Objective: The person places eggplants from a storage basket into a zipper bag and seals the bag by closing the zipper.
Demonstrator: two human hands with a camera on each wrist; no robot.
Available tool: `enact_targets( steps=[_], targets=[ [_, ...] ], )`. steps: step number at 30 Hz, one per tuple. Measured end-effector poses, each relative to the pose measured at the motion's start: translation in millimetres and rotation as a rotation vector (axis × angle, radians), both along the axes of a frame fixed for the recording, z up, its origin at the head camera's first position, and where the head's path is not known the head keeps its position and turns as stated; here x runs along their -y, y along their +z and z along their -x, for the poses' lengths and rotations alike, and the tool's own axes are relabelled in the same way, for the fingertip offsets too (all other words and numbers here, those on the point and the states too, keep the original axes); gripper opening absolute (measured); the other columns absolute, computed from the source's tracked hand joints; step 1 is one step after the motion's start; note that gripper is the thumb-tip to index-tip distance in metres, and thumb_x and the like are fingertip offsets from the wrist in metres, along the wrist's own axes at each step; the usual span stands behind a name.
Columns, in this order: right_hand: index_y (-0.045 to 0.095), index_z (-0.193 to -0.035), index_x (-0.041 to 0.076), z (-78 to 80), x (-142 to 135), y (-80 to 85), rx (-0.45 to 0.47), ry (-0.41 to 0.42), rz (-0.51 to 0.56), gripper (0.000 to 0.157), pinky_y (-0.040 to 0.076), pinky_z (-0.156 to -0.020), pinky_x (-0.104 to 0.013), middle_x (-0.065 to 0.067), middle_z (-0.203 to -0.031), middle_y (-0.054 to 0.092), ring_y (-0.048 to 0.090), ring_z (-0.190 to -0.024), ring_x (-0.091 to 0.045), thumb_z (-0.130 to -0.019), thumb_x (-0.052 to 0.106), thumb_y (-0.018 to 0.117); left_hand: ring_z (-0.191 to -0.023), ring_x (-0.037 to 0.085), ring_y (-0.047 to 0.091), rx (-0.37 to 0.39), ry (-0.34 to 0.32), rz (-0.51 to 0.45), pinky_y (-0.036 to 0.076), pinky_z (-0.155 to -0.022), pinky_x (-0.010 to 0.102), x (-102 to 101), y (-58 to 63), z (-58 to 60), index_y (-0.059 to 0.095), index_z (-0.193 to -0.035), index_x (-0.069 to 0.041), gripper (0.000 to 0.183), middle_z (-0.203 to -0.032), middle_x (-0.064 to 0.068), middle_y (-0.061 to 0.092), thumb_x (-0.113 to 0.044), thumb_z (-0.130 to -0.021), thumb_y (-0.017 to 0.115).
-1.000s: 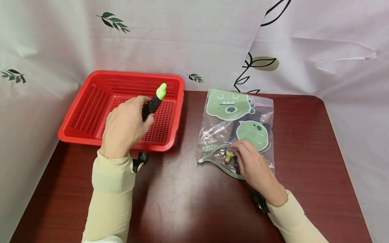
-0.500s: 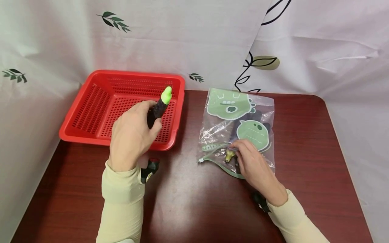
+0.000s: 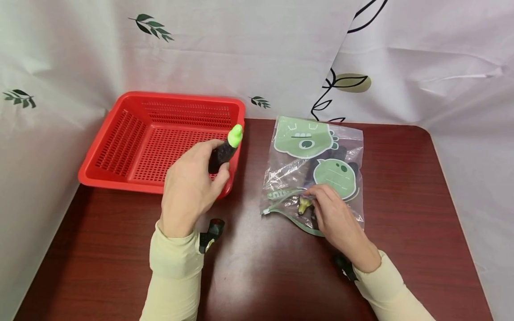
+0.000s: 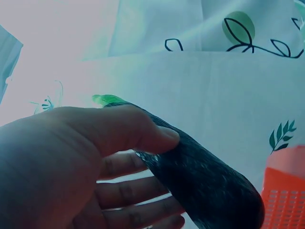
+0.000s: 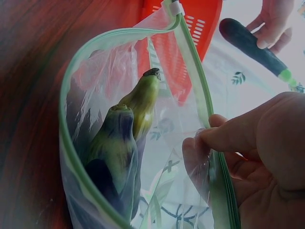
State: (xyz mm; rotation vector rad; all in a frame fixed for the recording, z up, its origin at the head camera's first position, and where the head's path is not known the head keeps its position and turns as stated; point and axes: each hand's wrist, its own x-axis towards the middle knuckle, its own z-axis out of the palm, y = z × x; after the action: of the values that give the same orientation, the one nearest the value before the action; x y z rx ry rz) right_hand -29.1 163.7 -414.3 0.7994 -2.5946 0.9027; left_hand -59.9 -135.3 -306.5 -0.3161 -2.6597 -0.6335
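Note:
Held over the basket's near right corner, a dark eggplant (image 3: 223, 154) with a bright green stem end tilts up out of my left hand (image 3: 188, 189). In the left wrist view, the thumb presses along the eggplant (image 4: 214, 186) and the fingers lie behind it. My right hand (image 3: 340, 225) pinches the rim of a clear zip bag (image 3: 301, 138) with green cartoon prints, which lies on the table. Through the gaping mouth, the right wrist view shows two eggplants (image 5: 112, 148) inside with yellow-green stem ends. The bag's film partly covers their lower parts.
A red perforated basket (image 3: 180, 96) stands at the back left of the dark wooden table (image 3: 257, 276). A white slider (image 3: 266, 211) sits at the left end of the bag's zip. Patterned white cloth (image 3: 225, 49) hangs behind and along the sides.
My left hand has carried the eggplant right and toward me, from above the basket's middle to its near right corner. The right hand and bag have stayed in place.

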Motion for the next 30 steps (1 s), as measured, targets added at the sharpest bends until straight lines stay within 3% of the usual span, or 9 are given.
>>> enact_targets(
  steps=[13,21,30],
  targets=[
    [0.063,-0.110,-0.001,-0.6,-0.2,-0.4,-0.011,-0.001,-0.007,0.030,0.046,-0.092,-0.036,-0.010,-0.108,0.061,0.058,-0.104,-0.024,-0.085,-0.017,0.063,-0.099,0.027,0.066,-0.072,-0.152,-0.055,0.053,-0.084,0.044,-8.8,-11.4,-5.7,0.063,-0.122,-0.003,0.040,-0.111,0.012,0.069,-0.010,-0.084,0.075],
    [0.062,-0.111,-0.001,-0.4,0.1,-0.5,0.002,0.000,-0.009,0.030,0.047,-0.092,-0.036,-0.009,-0.110,0.061,0.058,-0.105,-0.024,-0.086,-0.017,0.063,-0.091,0.022,0.062,-0.083,-0.245,-0.094,0.052,-0.077,0.038,-11.9,-20.3,-7.9,0.063,-0.122,-0.003,0.040,-0.113,0.010,0.069,-0.009,-0.084,0.074],
    [0.062,-0.112,-0.001,0.0,0.5,-0.4,0.027,-0.006,-0.019,0.028,0.048,-0.091,-0.038,-0.009,-0.109,0.060,0.058,-0.105,-0.023,-0.087,-0.015,0.063,-0.094,0.021,0.062,-0.038,-0.284,-0.115,0.052,-0.079,0.037,-16.0,-24.1,-9.3,0.063,-0.122,-0.005,0.039,-0.115,0.008,0.068,-0.010,-0.085,0.074]
  ],
)
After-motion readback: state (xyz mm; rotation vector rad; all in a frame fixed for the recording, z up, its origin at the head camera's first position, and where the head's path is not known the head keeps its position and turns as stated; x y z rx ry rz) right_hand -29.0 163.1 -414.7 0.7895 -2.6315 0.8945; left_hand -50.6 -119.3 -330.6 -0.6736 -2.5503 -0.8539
